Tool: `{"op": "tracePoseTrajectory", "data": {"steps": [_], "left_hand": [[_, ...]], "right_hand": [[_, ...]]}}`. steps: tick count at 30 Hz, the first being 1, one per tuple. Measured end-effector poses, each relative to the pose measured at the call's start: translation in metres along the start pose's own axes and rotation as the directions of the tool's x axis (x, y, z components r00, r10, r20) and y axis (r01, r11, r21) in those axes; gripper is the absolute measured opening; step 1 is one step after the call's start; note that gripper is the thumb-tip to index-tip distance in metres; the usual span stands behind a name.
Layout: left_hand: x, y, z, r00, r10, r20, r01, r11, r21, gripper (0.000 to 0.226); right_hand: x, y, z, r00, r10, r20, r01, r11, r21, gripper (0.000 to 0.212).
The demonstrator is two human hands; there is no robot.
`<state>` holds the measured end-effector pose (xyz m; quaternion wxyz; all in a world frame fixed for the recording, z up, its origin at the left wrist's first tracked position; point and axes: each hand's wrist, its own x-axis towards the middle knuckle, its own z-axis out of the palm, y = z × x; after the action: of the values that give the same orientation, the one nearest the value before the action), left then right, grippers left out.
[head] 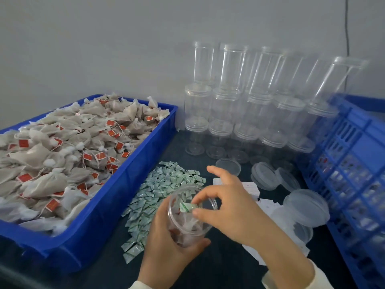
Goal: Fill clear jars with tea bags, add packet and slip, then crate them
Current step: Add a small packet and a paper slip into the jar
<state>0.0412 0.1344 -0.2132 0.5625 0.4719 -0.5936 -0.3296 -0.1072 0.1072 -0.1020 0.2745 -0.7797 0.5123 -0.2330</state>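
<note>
A left hand (166,245) wraps around a clear jar (188,217) of tea bags above the dark table (218,272), while the right hand (227,203) pinches a green packet (187,207) at the jar's open mouth

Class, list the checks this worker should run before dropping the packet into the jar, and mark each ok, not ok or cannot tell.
1. Left hand grips the jar firmly: ok.
2. Jar mouth open, no lid: ok.
3. Tea bags already inside: ok; count cannot tell.
4. Right hand pinches one green packet at the mouth: ok.
5. Paper slips within reach: ok.
6. Loose lids nearby: ok.
</note>
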Motion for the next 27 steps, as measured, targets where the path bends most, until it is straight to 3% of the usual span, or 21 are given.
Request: {"op": "tracePoseTrajectory", "data": {"steps": [2, 7, 12, 15, 18, 21, 23, 25, 27], "left_hand": [[0.000, 0.005, 0.008, 1.000, 0.016, 0.020, -0.016, 1.000, -0.010, 0.104], [-0.004, 0.012, 0.020, 0.999, 0.038, 0.024, -0.037, 0.999, -0.033, 0.101], [-0.005, 0.015, 0.023, 0.999, 0.034, 0.018, -0.033, 0.999, -0.027, 0.096], [-0.006, 0.009, 0.023, 0.999, 0.025, 0.021, -0.024, 0.999, -0.032, 0.101], [-0.004, 0.004, 0.023, 0.999, 0.041, 0.032, -0.040, 0.999, -0.015, 0.104], [-0.005, -0.002, 0.023, 1.000, 0.007, -0.010, -0.007, 1.000, 0.001, 0.103], [-0.006, -0.007, 0.024, 1.000, 0.004, -0.019, -0.004, 1.000, 0.008, 0.103], [-0.004, -0.009, 0.025, 1.000, 0.007, -0.021, -0.006, 1.000, 0.018, 0.103], [-0.003, -0.008, 0.025, 1.000, 0.013, -0.011, -0.013, 0.999, 0.034, 0.102]], "right_hand": [[0.002, -0.003, 0.002, 0.997, 0.061, 0.053, -0.058, 0.997, -0.050, 0.007], [0.001, -0.003, 0.006, 0.983, 0.143, 0.114, -0.120, 0.975, -0.185, 0.020], [-0.003, -0.005, 0.003, 0.973, 0.160, 0.164, -0.104, 0.947, -0.304, 0.026], [-0.006, -0.001, 0.001, 0.977, 0.111, 0.181, -0.056, 0.957, -0.283, 0.030], [-0.001, 0.009, -0.018, 0.999, -0.008, 0.042, 0.009, 0.999, -0.033, 0.017], [0.021, 0.034, -0.046, 0.967, 0.004, -0.256, 0.017, 0.997, 0.078, 0.014], [0.042, 0.059, -0.049, 0.950, 0.061, -0.307, -0.090, 0.993, -0.080, 0.012], [0.059, 0.086, -0.036, 0.970, 0.163, -0.182, -0.213, 0.928, -0.306, 0.023], [0.068, 0.110, -0.019, 0.980, 0.196, -0.035, -0.189, 0.857, -0.479, 0.033]]}}
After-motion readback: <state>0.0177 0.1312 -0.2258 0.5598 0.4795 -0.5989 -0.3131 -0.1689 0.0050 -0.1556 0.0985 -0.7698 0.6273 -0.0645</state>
